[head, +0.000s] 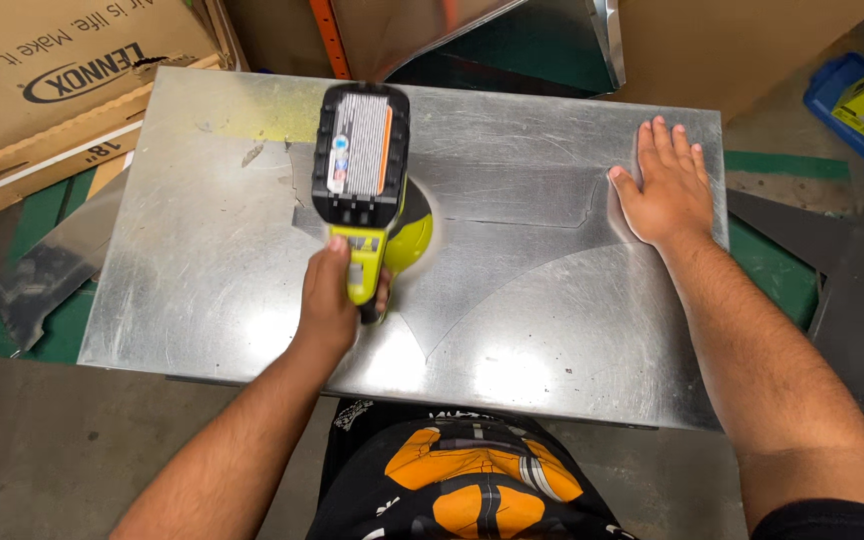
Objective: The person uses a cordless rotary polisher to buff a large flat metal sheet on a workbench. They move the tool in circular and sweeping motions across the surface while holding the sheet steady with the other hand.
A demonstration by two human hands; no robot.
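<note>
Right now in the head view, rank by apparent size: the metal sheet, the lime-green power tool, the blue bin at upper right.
1. Metal sheet, by far the largest.
2. Lime-green power tool, held in the left hand.
3. Blue bin, partly cut off and farther away, so unsure.

A cardboard box (47,75) is seen left of a folded metal duct (497,40); a blue case (857,115) lies right of it.
</note>
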